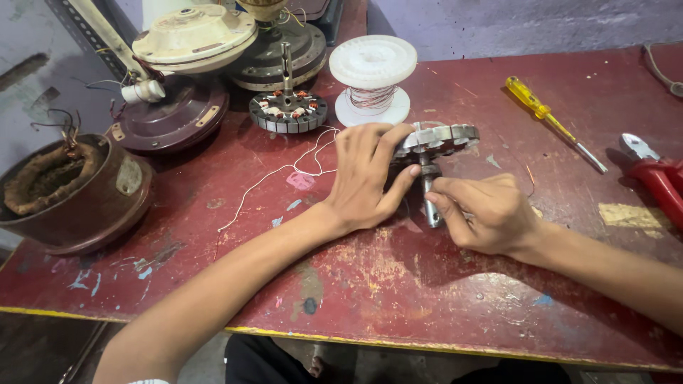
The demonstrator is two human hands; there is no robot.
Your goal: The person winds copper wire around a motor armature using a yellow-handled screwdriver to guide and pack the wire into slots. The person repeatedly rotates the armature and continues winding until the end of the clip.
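Observation:
A bare grey metal stator (440, 138) with slotted teeth stands tilted on its steel shaft (431, 197) in the middle of the red table (398, 284). My left hand (366, 178) cups the stator's left side, thumb against the shaft. My right hand (487, 213) pinches the lower part of the shaft between its fingertips. A thin white wire (284, 171) trails from under my left hand across the table to the left.
A white spool of copper wire (373, 78) stands behind the stator. A wound stator (288, 110), fan motor housings (178, 107) and a rusty motor shell (67, 192) crowd the left. A yellow screwdriver (551, 121) and red pliers (658, 178) lie at the right.

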